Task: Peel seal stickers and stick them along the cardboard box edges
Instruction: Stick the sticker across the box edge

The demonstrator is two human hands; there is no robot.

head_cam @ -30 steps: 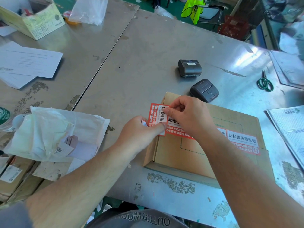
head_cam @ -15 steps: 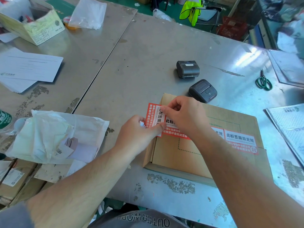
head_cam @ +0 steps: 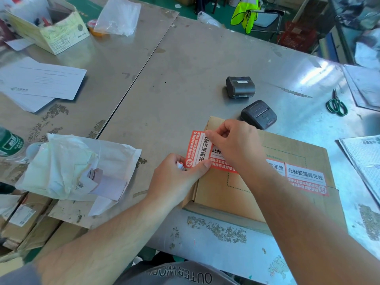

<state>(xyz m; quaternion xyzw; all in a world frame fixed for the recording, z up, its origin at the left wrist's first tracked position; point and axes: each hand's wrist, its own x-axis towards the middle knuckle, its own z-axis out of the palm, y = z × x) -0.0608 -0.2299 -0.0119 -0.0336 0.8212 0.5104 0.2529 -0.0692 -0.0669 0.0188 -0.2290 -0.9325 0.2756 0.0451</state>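
Two seal stickers (head_cam: 306,177) are on the cardboard box (head_cam: 287,149) already, with left hand (head_cam: 176,175) and right hand (head_cam: 236,145) pinching a third sticker (head_cam: 197,149) at its left edge (not stuck down yet, I reckon).

The right grip (head_cam: 236,149) is covering the middle of the stuck sticker row (head_cam: 304,177) on the cardboard box (head_cam: 216,194); the left grip (head_cam: 176,177) is hiding the lower corner of the loose seal sticker (head_cam: 198,149); the left frame edge is cutting off the bottle (head_cam: 10,142); the sticker's fine print is showing too small to read.
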